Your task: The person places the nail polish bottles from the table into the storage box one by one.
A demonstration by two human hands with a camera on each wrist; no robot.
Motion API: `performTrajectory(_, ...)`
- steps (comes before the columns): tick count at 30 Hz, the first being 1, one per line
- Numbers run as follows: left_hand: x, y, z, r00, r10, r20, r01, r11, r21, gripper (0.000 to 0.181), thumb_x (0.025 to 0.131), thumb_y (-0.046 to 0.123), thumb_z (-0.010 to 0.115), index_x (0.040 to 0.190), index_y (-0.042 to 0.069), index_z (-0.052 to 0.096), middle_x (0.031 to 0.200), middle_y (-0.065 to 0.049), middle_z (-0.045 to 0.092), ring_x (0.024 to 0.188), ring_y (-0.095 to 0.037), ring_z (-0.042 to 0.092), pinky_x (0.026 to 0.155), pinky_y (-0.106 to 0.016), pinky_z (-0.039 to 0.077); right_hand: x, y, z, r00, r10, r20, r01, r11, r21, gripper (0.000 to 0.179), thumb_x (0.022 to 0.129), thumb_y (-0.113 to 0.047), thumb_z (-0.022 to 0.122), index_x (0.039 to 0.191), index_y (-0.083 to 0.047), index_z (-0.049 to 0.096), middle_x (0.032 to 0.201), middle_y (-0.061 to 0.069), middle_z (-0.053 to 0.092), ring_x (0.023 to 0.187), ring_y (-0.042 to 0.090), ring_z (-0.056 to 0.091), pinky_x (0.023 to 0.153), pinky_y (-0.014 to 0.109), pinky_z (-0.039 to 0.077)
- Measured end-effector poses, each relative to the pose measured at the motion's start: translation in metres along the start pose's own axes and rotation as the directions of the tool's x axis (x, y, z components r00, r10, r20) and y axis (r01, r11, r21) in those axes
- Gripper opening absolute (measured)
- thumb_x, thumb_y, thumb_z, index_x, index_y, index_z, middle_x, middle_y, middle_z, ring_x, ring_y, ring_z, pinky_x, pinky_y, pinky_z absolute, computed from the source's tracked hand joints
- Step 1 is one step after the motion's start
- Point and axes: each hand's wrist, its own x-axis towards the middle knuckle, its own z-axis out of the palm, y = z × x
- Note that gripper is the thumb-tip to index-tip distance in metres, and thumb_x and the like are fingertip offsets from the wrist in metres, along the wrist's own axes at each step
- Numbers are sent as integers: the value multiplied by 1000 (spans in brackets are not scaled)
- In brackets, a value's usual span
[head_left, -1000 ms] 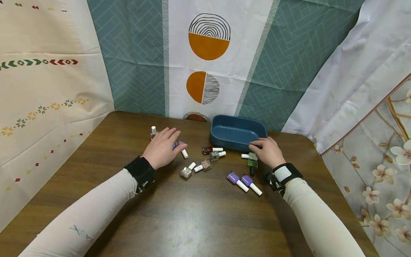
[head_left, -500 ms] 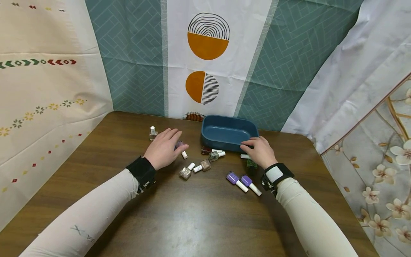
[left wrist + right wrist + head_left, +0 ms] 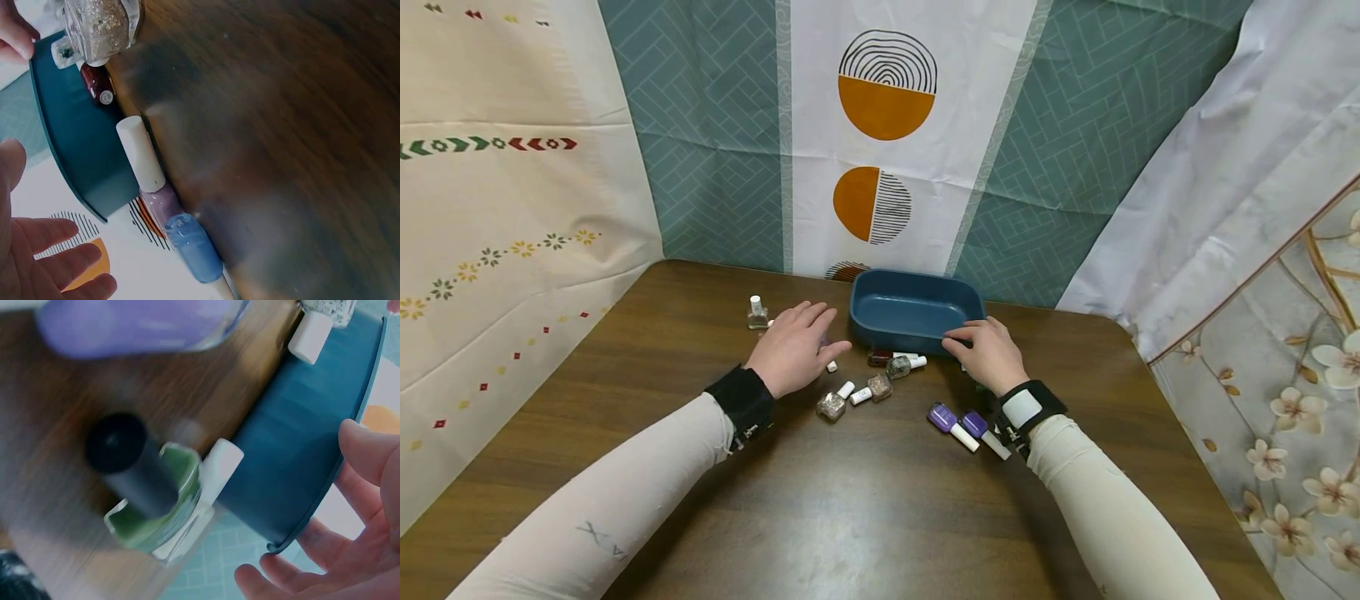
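My right hand [image 3: 988, 354] pinches the near rim of a dark blue oblong tray [image 3: 887, 340], thumb on the near side and fingers behind it in the right wrist view. Below that hand lie a green nail polish bottle [image 3: 185, 467] with a black cap and a paler one with a white cap, mostly hidden in the head view. My left hand [image 3: 793, 348] hovers with spread fingers left of the tray. Near it are a mauve nail polish bottle [image 3: 164, 205] and a blue one [image 3: 195, 248], largely covered by the hand in the head view.
Against the tray's front lie a dark red bottle [image 3: 879, 357] and a grey glitter bottle [image 3: 898, 367]. Two gold glitter bottles [image 3: 831, 406] and two purple bottles [image 3: 942, 417] lie nearer. A clear bottle [image 3: 757, 317] stands at far left. Fabric hangs behind the wooden table [image 3: 850, 517].
The right hand has slid the tray leftward along the table's back, toward the left hand. My left hand has shifted slightly right, covering more of the bottles beneath it.
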Motion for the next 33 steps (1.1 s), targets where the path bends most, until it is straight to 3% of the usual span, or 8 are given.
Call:
performTrajectory(11,8,10,2,999,29,29,-29,999,18,71,106,55,51,156,5,46,160,-20,42,150,-41,35,125,-53,24,3,-18,6,999,-29,-22,29,1000,-3,30,103,-33,67,125,-15,78,132,13,70,145,38,42,125,54,23)
performTrajectory(17,10,16,4,998,58,24,-59,997,44,70,107,53,51,156,4,45,161,-20,42,150,-41,34,125,-52,23,6,-24,10,999,-34,-30,33,999,-31,30,103,-35,67,124,-18,78,135,13,69,145,40,41,123,56,24)
performTrajectory(26,17,22,7,986,162,-49,-156,981,111,55,104,25,66,150,0,51,154,-22,51,146,-42,42,123,-51,29,10,-33,14,999,-26,-34,24,998,-56,29,103,-37,67,124,-20,79,135,11,69,144,42,42,119,61,30)
performTrajectory(33,25,28,7,978,200,-66,-191,975,116,45,102,18,69,141,-2,60,141,-19,62,133,-36,57,116,-48,41,11,-41,16,998,-35,-53,32,998,-57,28,102,-37,68,121,-21,80,131,9,71,141,38,45,115,61,35)
